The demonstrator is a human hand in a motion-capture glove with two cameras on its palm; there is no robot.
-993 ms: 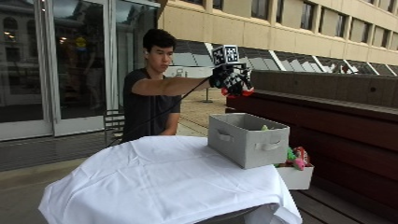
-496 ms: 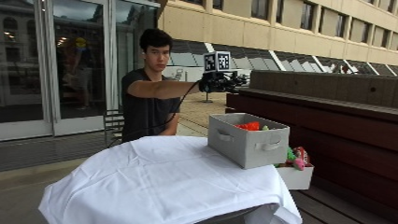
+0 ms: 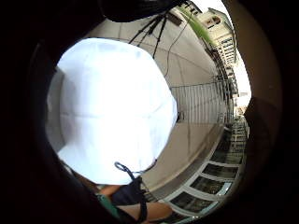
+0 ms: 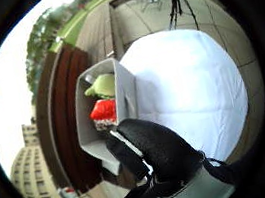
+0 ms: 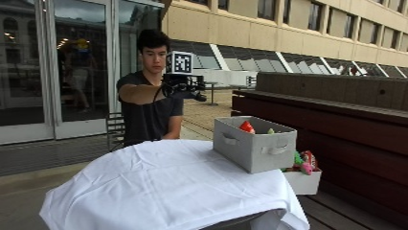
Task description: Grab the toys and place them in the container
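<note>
Pulled back from over the grey container point(image 5: 255, 143), the right hand point(image 5: 182, 87) hung empty, fingers relaxed, above the white-clothed table point(image 5: 159, 187) outdoors

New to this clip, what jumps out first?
The gloved right hand held out in the air above the table, holding nothing. Below it, a white tablecloth covers the table, with a grey fabric bin at its far edge beside a dark wooden bench. A red toy and a green toy lie in the bin, and more toys sit in a small white box just behind it.
</note>
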